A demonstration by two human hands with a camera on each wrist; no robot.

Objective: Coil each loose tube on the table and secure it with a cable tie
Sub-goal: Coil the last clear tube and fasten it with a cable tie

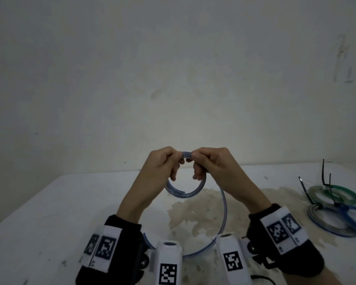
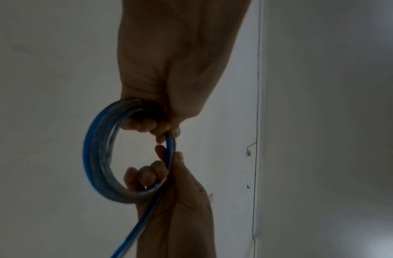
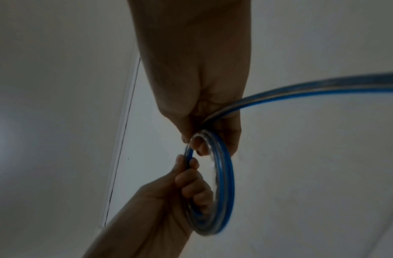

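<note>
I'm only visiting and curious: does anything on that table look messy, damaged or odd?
Yes: the white table has a brownish, patchy stain under the hands, like worn or peeled surface. Otherwise the tied tube coils at the right lie overlapping, cable tie tails sticking up.

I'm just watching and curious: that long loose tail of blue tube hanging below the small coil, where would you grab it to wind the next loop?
Probably just below the right hand, where the loose tail leaves the coil. Come from the right side with the fingers across the tube: there it hangs free in the air, curving down to the table, while further down it runs behind the wrists.
</note>
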